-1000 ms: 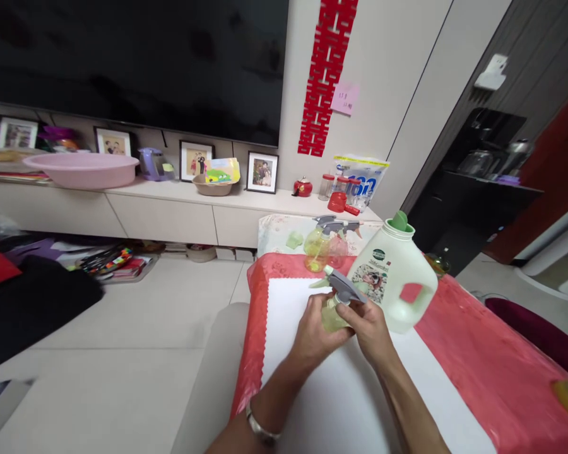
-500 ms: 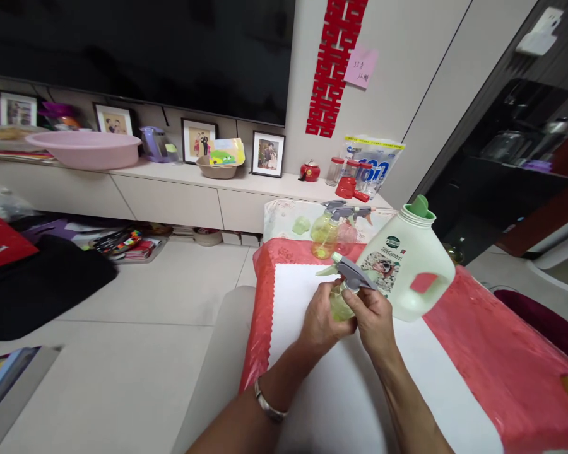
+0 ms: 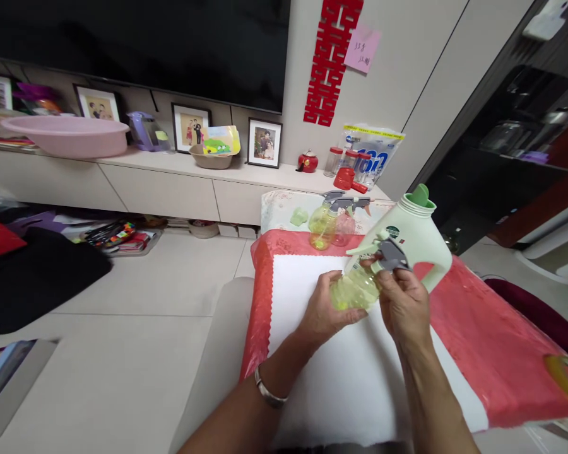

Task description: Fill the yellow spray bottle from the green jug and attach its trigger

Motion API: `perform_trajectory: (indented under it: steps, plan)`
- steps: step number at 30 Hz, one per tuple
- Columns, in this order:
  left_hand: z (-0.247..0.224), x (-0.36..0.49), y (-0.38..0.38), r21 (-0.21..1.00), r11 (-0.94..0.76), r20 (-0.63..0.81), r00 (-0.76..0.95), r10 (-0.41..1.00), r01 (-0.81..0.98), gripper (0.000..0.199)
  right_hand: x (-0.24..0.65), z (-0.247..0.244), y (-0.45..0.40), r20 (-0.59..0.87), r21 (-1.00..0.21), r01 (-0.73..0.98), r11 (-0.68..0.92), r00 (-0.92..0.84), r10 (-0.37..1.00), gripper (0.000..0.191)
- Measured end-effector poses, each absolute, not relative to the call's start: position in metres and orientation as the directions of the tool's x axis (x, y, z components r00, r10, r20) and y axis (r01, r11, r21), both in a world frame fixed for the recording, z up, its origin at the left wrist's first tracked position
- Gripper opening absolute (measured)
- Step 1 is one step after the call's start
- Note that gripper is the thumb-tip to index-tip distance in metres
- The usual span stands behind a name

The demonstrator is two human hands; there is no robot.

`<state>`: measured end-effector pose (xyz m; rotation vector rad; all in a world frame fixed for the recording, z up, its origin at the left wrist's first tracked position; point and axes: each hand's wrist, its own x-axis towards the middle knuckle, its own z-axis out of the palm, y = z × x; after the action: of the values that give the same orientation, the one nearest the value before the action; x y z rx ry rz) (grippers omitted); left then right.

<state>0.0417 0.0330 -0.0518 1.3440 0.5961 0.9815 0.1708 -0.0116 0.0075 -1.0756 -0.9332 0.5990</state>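
Observation:
My left hand [image 3: 324, 310] is wrapped round the clear yellow-green body of a spray bottle [image 3: 353, 291], held tilted above a white mat [image 3: 303, 372]. My right hand [image 3: 407, 302] grips the grey trigger spray head [image 3: 392, 253] at the bottle's upper right. Fingers cover the neck, so I cannot tell whether head and bottle are apart. Right behind them stands a large pale green jug [image 3: 421, 233] with a green cap piece [image 3: 420, 194] tilted in its mouth. Farther back are a yellow spray bottle [image 3: 322, 228] and a pink one [image 3: 344, 228], both with grey heads.
A red cover [image 3: 492, 353] lies on the table around the mat. A pale green crumpled-looking item [image 3: 299, 217] sits at the back. At the right edge is a roll of yellow tape [image 3: 565, 381]. The cabinet [image 3: 170, 189] holds a pink basin [image 3: 71, 135] and picture frames.
The spray head has shifted right and tilted with my right hand, while my left hand keeps the bottle body. More of the body now shows between my hands. The view has shifted slightly.

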Motion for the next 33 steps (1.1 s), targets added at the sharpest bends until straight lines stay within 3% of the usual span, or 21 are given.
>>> perform_trajectory:
  steps: [5,10,13,19,26,29,33]
  plan:
    - [-0.045,0.041,0.031,0.778,0.346,0.131,0.673,0.728,-0.525,0.070,0.178,0.037,-0.020,0.387,-0.895,-0.007,0.447,0.490,0.781,0.035]
    - [-0.034,0.033,0.028,0.659,0.618,0.102,0.864,0.493,-0.430,0.055,0.182,0.051,-0.025,0.429,-0.869,0.000,0.496,0.501,0.752,0.031]
    - [-0.034,0.031,0.026,0.646,0.637,0.153,0.889,0.432,-0.421,0.057,0.182,0.055,-0.027,0.438,-0.864,-0.001,0.504,0.493,0.752,0.036]
    - [-0.038,0.033,0.026,0.586,0.633,0.210,0.849,0.485,-0.506,0.063,0.168,0.047,-0.033,0.433,-0.888,0.040,0.458,0.408,0.804,0.042]
    - [-0.035,0.033,0.025,0.526,0.638,0.303,0.824,0.478,-0.563,0.048,0.141,0.021,-0.051,0.387,-0.920,0.229,0.317,0.411,0.825,0.084]
    - [-0.035,0.033,0.024,0.553,0.650,0.284,0.851,0.442,-0.522,0.049,0.140,0.013,-0.060,0.358,-0.921,0.317,0.227,0.457,0.814,0.103]
    - [-0.037,0.033,0.022,0.659,0.640,0.201,0.913,0.355,-0.394,0.055,0.147,0.006,-0.080,0.332,-0.921,0.355,0.160,0.500,0.800,0.104]
